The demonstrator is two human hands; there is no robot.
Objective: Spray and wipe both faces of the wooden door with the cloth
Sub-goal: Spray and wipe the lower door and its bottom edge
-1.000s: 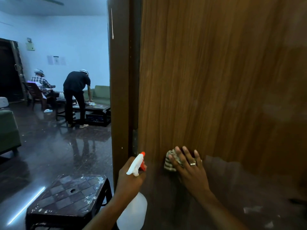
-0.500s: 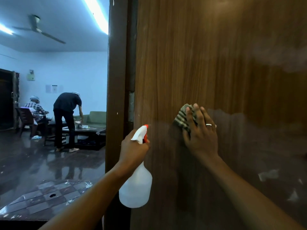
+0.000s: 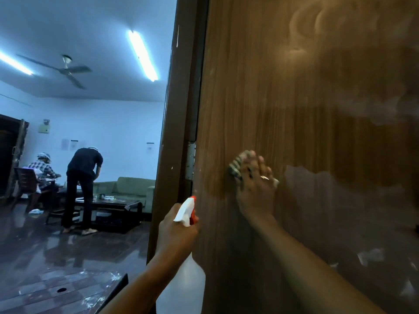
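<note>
Hands first: left hand [image 3: 175, 232] grips the spray bottle [image 3: 181, 282] by its neck at bottom centre; right hand [image 3: 256, 191], fingers flat, presses the cloth [image 3: 235, 167] on the wooden door [image 3: 317, 109] mid-frame. Cloth looks soft and floppy, so I'd keep it bunched under the palm.

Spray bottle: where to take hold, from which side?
Take the spray bottle by the neck just under the white trigger head, coming from the side away from the door. It is upright with its nozzle toward the wood, and the body below is wide and smooth. The left hand has its grip there now.
</note>
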